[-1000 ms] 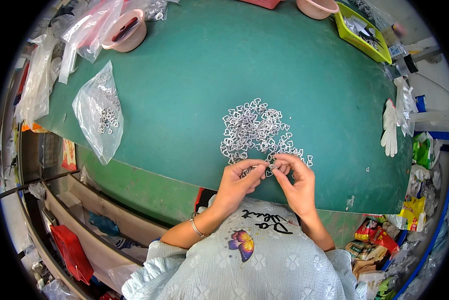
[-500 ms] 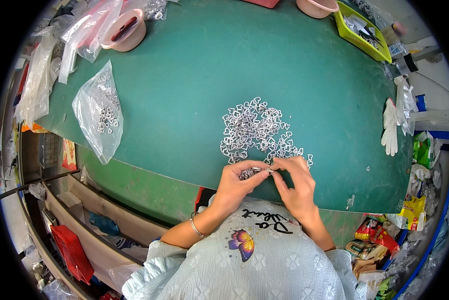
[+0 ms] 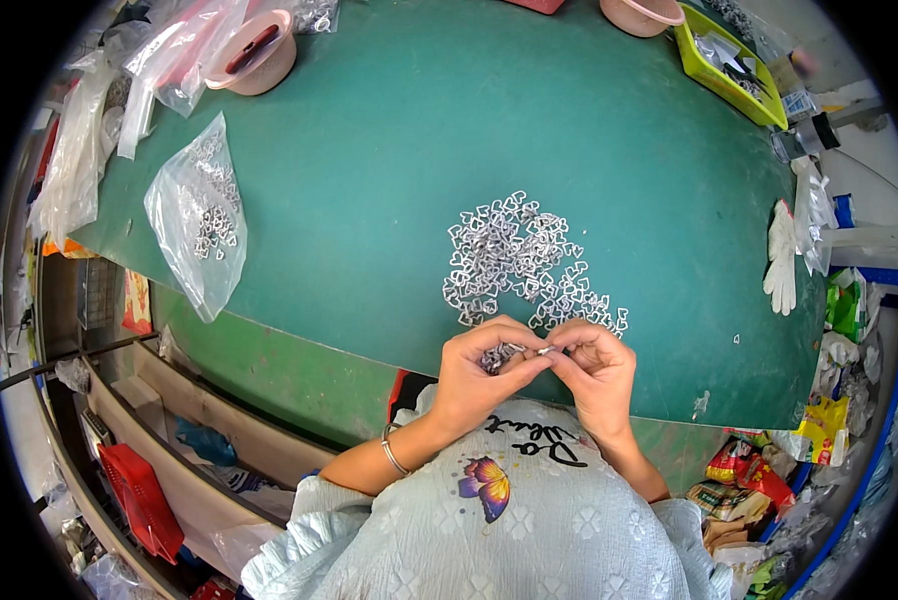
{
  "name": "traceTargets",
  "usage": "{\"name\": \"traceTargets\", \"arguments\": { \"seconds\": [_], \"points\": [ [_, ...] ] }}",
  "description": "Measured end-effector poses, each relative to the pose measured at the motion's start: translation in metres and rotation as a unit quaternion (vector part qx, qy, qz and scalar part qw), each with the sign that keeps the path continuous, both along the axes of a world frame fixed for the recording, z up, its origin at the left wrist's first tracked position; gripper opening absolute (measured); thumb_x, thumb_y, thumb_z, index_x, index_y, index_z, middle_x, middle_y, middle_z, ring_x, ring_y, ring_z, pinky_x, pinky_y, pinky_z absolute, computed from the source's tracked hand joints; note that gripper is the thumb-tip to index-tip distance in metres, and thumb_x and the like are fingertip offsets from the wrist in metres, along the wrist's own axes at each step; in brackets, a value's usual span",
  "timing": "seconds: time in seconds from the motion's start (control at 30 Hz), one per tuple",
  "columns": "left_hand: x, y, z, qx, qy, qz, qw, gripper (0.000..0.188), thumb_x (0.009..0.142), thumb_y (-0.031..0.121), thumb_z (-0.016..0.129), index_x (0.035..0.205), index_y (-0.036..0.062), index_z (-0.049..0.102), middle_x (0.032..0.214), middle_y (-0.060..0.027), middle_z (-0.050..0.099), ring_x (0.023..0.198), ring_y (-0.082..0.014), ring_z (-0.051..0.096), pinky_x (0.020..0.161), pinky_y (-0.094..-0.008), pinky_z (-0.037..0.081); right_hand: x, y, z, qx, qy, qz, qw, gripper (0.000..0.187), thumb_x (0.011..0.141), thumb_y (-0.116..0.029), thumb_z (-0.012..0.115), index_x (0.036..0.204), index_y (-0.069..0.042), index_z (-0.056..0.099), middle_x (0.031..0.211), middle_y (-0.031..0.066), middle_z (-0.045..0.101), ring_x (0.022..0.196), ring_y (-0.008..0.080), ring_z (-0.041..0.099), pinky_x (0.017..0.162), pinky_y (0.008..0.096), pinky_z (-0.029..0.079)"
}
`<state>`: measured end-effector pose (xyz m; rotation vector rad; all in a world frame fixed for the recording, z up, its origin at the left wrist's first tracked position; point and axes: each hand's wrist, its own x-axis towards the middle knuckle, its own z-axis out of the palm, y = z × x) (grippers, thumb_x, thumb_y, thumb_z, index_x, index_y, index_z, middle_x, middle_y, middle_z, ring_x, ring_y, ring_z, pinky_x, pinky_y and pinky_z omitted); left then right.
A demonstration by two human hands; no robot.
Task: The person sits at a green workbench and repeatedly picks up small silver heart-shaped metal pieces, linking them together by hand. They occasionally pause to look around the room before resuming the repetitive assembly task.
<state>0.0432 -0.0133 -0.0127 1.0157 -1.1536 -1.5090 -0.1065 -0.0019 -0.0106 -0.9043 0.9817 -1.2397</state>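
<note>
Small silver heart-shaped metal rings (image 3: 509, 255) lie in a loose pile on the green tabletop, just beyond my hands. My left hand (image 3: 477, 380) is curled around several of these rings (image 3: 496, 358), with its thumb and forefinger pinched at the front. From the other side, my right hand (image 3: 604, 378) meets it fingertip to fingertip, its own thumb and forefinger closed on a small metal ring (image 3: 545, 351). Fingers cover most of that ring, so its exact shape is hard to see.
A clear plastic bag (image 3: 184, 230) with more heart rings rests on the left of the table (image 3: 369, 150). Pink bowls (image 3: 259, 75) and a yellow-green basket (image 3: 724, 85) stand along the far side. At the right edge lies a white glove (image 3: 781, 260).
My right hand's fingers have curled inward, and the fingertips of both hands have shifted slightly to the right and nearer to me. The pile looks the same.
</note>
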Motion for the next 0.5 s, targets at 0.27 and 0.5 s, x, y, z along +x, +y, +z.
{"name": "traceTargets", "arguments": {
  "seconds": [0.27,0.5],
  "points": [
    [0.0000,0.0023,0.0028,0.103,-0.008,-0.006,0.995,0.009,0.082,0.005,0.059,0.087,-0.0026,0.062,0.079,-0.0042,0.061,0.072,-0.0082,0.054,0.065,-0.0216,0.043,-0.0003,-0.0015,0.0053,-0.041,0.107,-0.008,0.993,0.015,0.073,0.012,0.061,0.086,0.005,0.062,0.089,0.0092,0.059,0.080,0.0144,0.054,0.070,0.0249,0.044],
    [-0.0019,0.0038,-0.0015,0.209,0.085,-0.046,0.973,0.019,0.089,0.017,0.052,0.088,-0.0001,0.061,0.068,0.0011,0.053,0.057,-0.0029,0.041,0.047,-0.0169,0.030,0.0032,-0.0037,0.0041,-0.033,0.189,-0.021,0.981,0.012,0.074,0.007,0.062,0.085,0.002,0.064,0.084,0.0065,0.058,0.074,0.0117,0.054,0.065,0.0228,0.043]
  ]
}}
